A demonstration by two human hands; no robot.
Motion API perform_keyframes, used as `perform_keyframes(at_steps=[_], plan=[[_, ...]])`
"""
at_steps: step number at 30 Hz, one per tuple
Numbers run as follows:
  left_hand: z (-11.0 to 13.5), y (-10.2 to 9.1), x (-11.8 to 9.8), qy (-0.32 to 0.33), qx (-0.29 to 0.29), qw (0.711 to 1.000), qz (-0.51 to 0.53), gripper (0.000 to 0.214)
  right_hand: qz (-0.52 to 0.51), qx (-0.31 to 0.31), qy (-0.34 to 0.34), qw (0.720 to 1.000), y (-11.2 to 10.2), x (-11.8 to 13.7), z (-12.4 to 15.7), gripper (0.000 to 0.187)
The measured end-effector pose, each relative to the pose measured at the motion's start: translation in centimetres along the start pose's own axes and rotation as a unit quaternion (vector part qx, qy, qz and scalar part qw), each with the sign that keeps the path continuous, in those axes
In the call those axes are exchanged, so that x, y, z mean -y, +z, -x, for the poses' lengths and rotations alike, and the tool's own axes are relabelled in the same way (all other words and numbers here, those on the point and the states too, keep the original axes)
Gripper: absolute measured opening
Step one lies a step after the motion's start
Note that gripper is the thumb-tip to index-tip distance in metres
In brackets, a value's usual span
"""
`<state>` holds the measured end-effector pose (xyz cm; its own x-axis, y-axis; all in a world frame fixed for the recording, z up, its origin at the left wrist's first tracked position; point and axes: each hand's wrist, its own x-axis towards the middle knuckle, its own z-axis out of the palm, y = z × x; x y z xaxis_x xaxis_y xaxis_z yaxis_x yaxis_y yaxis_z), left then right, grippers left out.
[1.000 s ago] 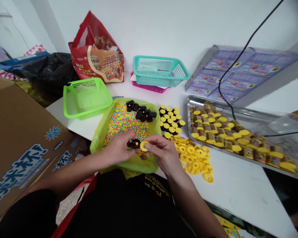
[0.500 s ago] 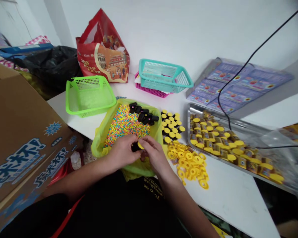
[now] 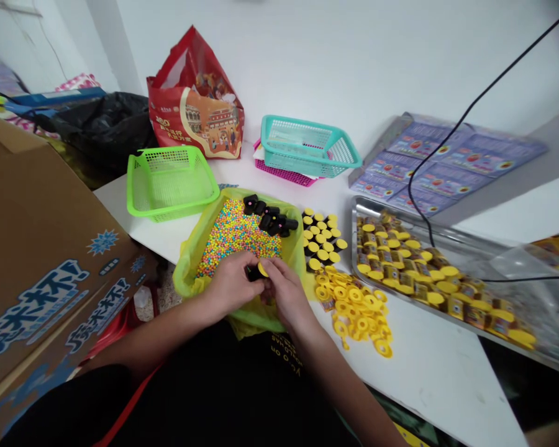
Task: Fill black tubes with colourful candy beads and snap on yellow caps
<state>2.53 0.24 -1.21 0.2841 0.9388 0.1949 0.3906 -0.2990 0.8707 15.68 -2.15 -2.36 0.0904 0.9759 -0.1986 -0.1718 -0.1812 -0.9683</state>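
Note:
My left hand (image 3: 231, 287) grips a small black container (image 3: 252, 273) over the near edge of a yellow-green bag (image 3: 189, 264) filled with tiny multicoloured candy beads (image 3: 235, 233). My right hand (image 3: 285, 292) presses a yellow cap (image 3: 263, 269) onto that container with pinched fingers. Both hands meet at the container. Several empty black containers (image 3: 270, 217) lie on the beads at the bag's far side. A pile of loose yellow caps (image 3: 356, 307) lies on the white table just right of my right hand.
Capped black containers (image 3: 320, 239) stand in a cluster beyond the caps. A metal tray (image 3: 466, 239) of finished containers sits at right under a black cable (image 3: 423, 186). A green basket (image 3: 170, 181), teal basket (image 3: 307, 143), red bag (image 3: 195, 105) and cardboard box (image 3: 37, 248) surround the bag.
My right hand brought the yellow cap from a small gap onto the black container held by my left hand. The two hands now touch, and the view has shifted slightly.

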Motion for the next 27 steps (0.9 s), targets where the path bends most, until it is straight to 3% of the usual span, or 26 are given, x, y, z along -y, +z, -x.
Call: perform_keyframes(at_steps=[7,12,17,21,24,27], plan=[[0.0,0.0,-0.2,-0.010,-0.016,1.000,-0.011,0.017,0.029,-0.001,-0.028,0.999,0.3,-0.1,-0.1,0.040],[0.0,-0.2,-0.1,0.008,-0.008,1.000,-0.021,0.020,-0.075,0.015,0.057,0.995,0.3,0.6,-0.5,0.044],[-0.1,-1.1,0.5,-0.033,0.048,0.995,0.086,0.029,-0.076,0.013,0.053,0.996,0.0,1.1,-0.6,0.049],[-0.1,-1.0,0.3,-0.117,0.113,0.966,0.203,0.042,-0.017,0.001,0.022,1.000,0.3,0.9,-0.2,0.044],[0.2,-0.6,-0.6,-0.158,0.082,0.934,0.309,0.044,0.020,0.006,-0.002,1.000,0.7,0.9,0.2,0.041],[0.6,0.1,-1.4,-0.149,0.017,0.914,0.377,0.046,0.031,0.020,-0.029,0.999,1.1,1.1,0.8,0.042]])
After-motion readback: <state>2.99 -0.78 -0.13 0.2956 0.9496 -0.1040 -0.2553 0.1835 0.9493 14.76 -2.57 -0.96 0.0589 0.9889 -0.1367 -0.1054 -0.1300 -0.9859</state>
